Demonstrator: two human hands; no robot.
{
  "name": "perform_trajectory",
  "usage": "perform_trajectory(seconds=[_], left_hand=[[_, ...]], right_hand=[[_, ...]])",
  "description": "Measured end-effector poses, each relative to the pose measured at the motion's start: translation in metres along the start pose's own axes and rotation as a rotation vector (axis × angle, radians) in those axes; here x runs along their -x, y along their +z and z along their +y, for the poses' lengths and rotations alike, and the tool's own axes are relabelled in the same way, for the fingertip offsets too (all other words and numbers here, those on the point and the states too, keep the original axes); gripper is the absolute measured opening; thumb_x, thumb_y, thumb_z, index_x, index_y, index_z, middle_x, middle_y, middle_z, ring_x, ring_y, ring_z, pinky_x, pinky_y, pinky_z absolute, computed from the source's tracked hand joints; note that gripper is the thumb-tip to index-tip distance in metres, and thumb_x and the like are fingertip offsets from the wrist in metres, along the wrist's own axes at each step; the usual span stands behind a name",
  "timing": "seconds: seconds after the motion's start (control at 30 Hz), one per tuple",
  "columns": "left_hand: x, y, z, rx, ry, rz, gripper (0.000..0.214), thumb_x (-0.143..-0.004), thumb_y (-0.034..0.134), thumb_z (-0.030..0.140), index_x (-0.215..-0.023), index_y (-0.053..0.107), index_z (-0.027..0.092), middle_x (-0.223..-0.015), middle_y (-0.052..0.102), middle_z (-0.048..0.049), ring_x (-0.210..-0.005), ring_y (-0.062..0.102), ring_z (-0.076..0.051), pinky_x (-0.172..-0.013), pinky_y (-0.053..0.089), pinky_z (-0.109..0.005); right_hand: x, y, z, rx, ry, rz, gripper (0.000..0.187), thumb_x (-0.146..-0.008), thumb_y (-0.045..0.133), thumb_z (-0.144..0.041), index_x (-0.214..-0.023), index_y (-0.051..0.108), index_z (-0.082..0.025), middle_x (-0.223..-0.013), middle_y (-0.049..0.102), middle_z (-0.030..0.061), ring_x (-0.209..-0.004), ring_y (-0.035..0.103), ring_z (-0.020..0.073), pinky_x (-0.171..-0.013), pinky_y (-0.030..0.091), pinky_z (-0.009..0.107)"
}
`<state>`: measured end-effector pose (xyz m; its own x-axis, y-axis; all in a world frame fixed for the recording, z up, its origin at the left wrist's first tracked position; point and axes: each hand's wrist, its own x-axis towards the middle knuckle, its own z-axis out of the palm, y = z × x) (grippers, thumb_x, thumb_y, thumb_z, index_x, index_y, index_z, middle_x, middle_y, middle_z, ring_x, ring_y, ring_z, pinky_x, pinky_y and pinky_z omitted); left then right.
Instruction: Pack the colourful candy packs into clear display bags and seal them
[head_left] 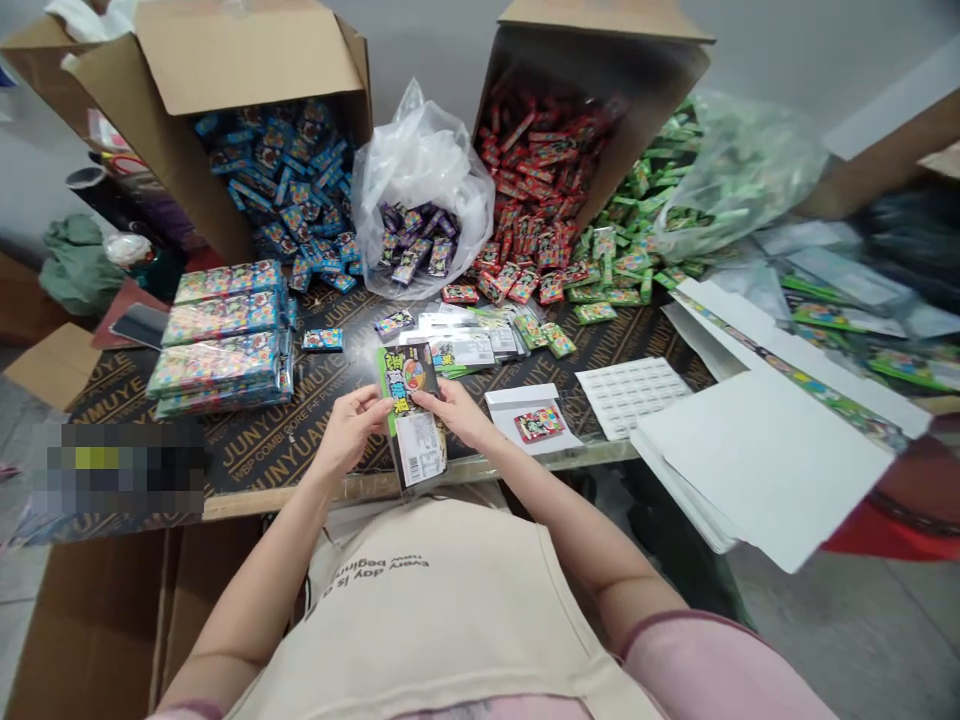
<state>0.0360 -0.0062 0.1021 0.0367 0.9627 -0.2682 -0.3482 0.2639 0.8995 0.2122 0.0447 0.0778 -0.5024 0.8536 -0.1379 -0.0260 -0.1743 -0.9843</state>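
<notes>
Near the table's front edge, a black and green printed packaging bag (418, 425) is held up between my two hands. My left hand (352, 425) pinches its left side, thumb and fingers closed on the edge. On the other side, my right hand (454, 410) grips the upper right part, thumb over the front. A barcode and a pale label panel face me on the bag's lower half. To the right lies a white paper (502, 402) with a red candy packet (538, 424) on it. More flat printed bags (472, 348) lie just beyond my hands.
Behind stand a carton of blue packets (247, 60), a clear plastic bag with purple packets (420, 150), and a carton of red packets (536, 150). Green packets (637, 260) spill at right. Wrapped bundles (221, 335) are stacked left. A sticker sheet (634, 395) and white cards (757, 450) lie right.
</notes>
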Motion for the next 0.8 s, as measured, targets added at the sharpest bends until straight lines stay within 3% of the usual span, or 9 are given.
perform_trajectory(seconds=[0.13, 0.2, 0.3, 0.43, 0.53, 0.63, 0.7, 0.8], left_hand=[[-0.006, -0.005, -0.003, 0.021, 0.084, 0.098, 0.035, -0.066, 0.08, 0.037, -0.088, 0.066, 0.013, -0.073, 0.072, -0.0041, -0.054, 0.065, -0.013, -0.051, 0.054, -0.023], [-0.009, -0.007, -0.005, -0.002, 0.112, 0.118, 0.037, -0.066, 0.08, 0.037, -0.093, 0.065, 0.015, -0.079, 0.073, -0.0044, -0.061, 0.066, -0.014, -0.053, 0.054, -0.022], [-0.011, -0.008, -0.011, -0.06, 0.064, 0.052, 0.046, -0.064, 0.081, 0.03, -0.104, 0.064, 0.016, -0.089, 0.074, -0.006, -0.073, 0.068, -0.017, -0.057, 0.055, -0.022], [-0.01, -0.012, -0.027, -0.057, -0.007, -0.012, 0.048, -0.063, 0.082, 0.029, -0.104, 0.062, 0.016, -0.081, 0.073, -0.0051, -0.065, 0.068, -0.017, -0.056, 0.056, -0.026], [-0.013, -0.012, -0.042, -0.107, -0.006, -0.083, 0.039, -0.064, 0.08, 0.03, -0.097, 0.064, 0.016, -0.082, 0.073, -0.0046, -0.066, 0.068, -0.017, -0.062, 0.056, -0.029], [-0.018, -0.003, -0.047, -0.172, 0.055, -0.137, 0.035, -0.063, 0.08, 0.028, -0.093, 0.068, 0.016, -0.095, 0.074, -0.0066, -0.084, 0.069, -0.02, -0.081, 0.055, -0.032], [-0.023, 0.007, -0.045, -0.131, 0.109, -0.065, 0.038, -0.064, 0.079, 0.032, -0.098, 0.07, 0.018, -0.101, 0.073, -0.007, -0.092, 0.068, -0.022, -0.088, 0.052, -0.035], [-0.03, 0.014, -0.045, -0.048, 0.159, 0.123, 0.038, -0.068, 0.075, 0.042, -0.097, 0.071, 0.017, -0.095, 0.074, -0.0077, -0.09, 0.067, -0.024, -0.087, 0.052, -0.039]], right_hand=[[0.008, -0.01, 0.009, 0.14, 0.042, -0.133, 0.047, -0.058, 0.082, -0.039, -0.095, 0.065, -0.016, -0.093, 0.07, 0.0034, -0.083, 0.064, 0.0201, -0.078, 0.052, 0.034], [0.01, -0.014, 0.015, 0.177, 0.053, -0.113, 0.043, -0.057, 0.082, -0.038, -0.089, 0.064, -0.015, -0.087, 0.07, 0.003, -0.079, 0.063, 0.0197, -0.076, 0.052, 0.034], [0.009, -0.017, 0.024, 0.131, 0.038, -0.039, 0.04, -0.062, 0.079, -0.038, -0.09, 0.064, -0.015, -0.088, 0.07, 0.0034, -0.082, 0.064, 0.0201, -0.08, 0.052, 0.036], [0.008, -0.021, 0.023, 0.085, 0.067, -0.066, 0.049, -0.059, 0.081, -0.039, -0.098, 0.062, -0.017, -0.088, 0.071, 0.0028, -0.08, 0.066, 0.0194, -0.077, 0.054, 0.034], [0.002, -0.026, 0.013, 0.029, 0.052, 0.057, 0.052, -0.06, 0.081, -0.039, -0.103, 0.058, -0.021, -0.086, 0.07, 0.0006, -0.076, 0.066, 0.018, -0.073, 0.055, 0.032], [-0.004, -0.028, 0.003, 0.015, -0.052, 0.267, 0.038, -0.066, 0.076, -0.043, -0.092, 0.058, -0.021, -0.083, 0.068, 0.0, -0.074, 0.063, 0.0159, -0.074, 0.053, 0.031], [-0.006, -0.025, 0.001, 0.074, -0.105, 0.315, 0.032, -0.07, 0.072, -0.044, -0.086, 0.058, -0.02, -0.081, 0.067, 0.0002, -0.073, 0.061, 0.0153, -0.075, 0.051, 0.03], [-0.005, -0.018, 0.004, 0.147, -0.157, 0.326, 0.029, -0.075, 0.069, -0.044, -0.086, 0.059, -0.02, -0.082, 0.066, 0.0014, -0.076, 0.06, 0.0163, -0.076, 0.05, 0.031]])
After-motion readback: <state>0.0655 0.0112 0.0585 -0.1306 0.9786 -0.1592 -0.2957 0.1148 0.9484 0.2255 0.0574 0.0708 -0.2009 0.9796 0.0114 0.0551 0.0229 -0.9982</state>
